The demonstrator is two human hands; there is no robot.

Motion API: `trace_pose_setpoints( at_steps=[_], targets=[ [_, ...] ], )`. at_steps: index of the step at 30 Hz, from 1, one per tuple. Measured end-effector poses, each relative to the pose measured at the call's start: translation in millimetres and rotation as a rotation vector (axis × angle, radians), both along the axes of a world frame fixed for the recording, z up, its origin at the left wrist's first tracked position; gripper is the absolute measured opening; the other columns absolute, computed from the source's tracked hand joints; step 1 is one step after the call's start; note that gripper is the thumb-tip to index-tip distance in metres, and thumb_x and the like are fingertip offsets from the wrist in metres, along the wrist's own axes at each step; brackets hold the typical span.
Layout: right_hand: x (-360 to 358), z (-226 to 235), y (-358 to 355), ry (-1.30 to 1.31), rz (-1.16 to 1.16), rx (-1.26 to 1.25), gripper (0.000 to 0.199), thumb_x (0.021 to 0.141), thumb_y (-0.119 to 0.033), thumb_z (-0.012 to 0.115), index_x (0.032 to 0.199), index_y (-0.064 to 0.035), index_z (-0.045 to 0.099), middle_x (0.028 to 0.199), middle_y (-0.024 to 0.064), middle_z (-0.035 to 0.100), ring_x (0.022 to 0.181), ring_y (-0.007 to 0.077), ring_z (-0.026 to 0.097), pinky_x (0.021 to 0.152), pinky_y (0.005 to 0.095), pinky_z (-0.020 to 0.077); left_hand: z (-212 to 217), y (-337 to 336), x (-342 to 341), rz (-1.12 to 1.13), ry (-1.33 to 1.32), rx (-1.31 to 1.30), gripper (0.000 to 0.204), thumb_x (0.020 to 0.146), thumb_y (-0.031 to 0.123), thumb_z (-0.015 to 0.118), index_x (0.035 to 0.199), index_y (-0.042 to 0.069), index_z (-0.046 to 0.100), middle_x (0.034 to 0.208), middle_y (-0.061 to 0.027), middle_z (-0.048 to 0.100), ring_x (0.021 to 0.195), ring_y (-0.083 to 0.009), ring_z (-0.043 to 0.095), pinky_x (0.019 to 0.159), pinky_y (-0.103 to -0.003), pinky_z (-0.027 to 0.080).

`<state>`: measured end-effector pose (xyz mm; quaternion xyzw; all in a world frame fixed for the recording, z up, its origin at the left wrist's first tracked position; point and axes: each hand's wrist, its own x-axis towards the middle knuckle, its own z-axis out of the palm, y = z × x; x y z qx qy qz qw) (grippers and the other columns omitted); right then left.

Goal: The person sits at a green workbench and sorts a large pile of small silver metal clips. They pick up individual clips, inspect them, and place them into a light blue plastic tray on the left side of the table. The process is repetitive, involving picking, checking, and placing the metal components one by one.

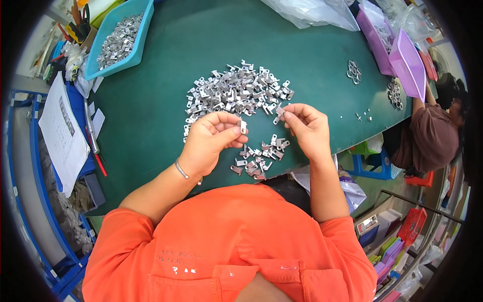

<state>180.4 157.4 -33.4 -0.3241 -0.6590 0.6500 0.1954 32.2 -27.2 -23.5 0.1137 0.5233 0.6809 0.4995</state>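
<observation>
Between the thumb and fingers of my left hand point(211, 136) is a small metal bracket point(243, 127), its flat tab with a hole facing up. My right hand point(308, 128) pinches another small metal bracket point(280, 111) at the right edge of the big pile. That large pile of silvery brackets point(231, 90) lies on the green table just beyond both hands. Nearer my body, below and between the hands, sits a smaller loose group of the same brackets point(259, 156). The two hands are apart from each other.
A blue tray point(143, 50) of brackets stands at the far left, above a clipboard with paper point(63, 133). Purple baskets point(407, 63) and metal rings point(353, 72) are at the right. A person in brown point(430, 136) sits at the right edge of the green table point(146, 151).
</observation>
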Motion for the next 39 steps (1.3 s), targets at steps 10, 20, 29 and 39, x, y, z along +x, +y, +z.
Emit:
trace_pose_setpoints(
  at_steps=[10,20,29,39],
  targets=[
    [16.5,9.2,3.2,-0.106,0.223,0.645,0.010,0.084,-0.003,0.068,0.094,-0.0033,0.071,0.081,0.0093,0.066,0.071,0.0249,0.065,0.065,0.0312,0.0515,-0.2,-2.4,0.5,-0.083,-0.214,0.012,0.029,0.093,0.005,0.060,0.121,-0.004,0.059,0.112,-0.0183,0.067,0.097,-0.0222,0.070,0.084,-0.031,0.057],
    [9.3,-5.9,-2.3,0.058,0.145,-0.072,0.010,0.091,0.005,0.061,0.100,0.0005,0.063,0.092,0.0074,0.070,0.081,0.0121,0.067,0.064,0.0255,0.0530,5.1,1.8,10.5,-0.108,-0.101,-0.049,0.031,0.092,0.001,0.062,0.123,-0.006,0.058,0.116,-0.0214,0.065,0.101,-0.0270,0.069,0.086,-0.034,0.058],
    [24.7,3.9,1.1,0.120,0.356,0.532,0.014,0.078,0.005,0.069,0.089,-0.0034,0.070,0.092,0.0089,0.070,0.088,0.0226,0.065,0.076,0.0335,0.0522,2.2,1.5,21.5,-0.317,1.048,-0.036,0.013,0.083,-0.004,0.068,0.095,0.001,0.071,0.095,-0.0093,0.071,0.080,-0.0166,0.069,0.073,-0.028,0.056],
    [6.2,-26.5,20.6,-0.118,0.002,1.072,0.013,0.079,0.001,0.069,0.091,-0.0017,0.066,0.090,0.0125,0.061,0.087,0.0330,0.059,0.077,0.0402,0.0493,-7.7,0.8,12.3,-0.236,1.244,0.110,0.016,0.076,-0.002,0.074,0.091,0.003,0.070,0.091,-0.0094,0.068,0.077,-0.0219,0.065,0.069,-0.032,0.053]
  ],
)
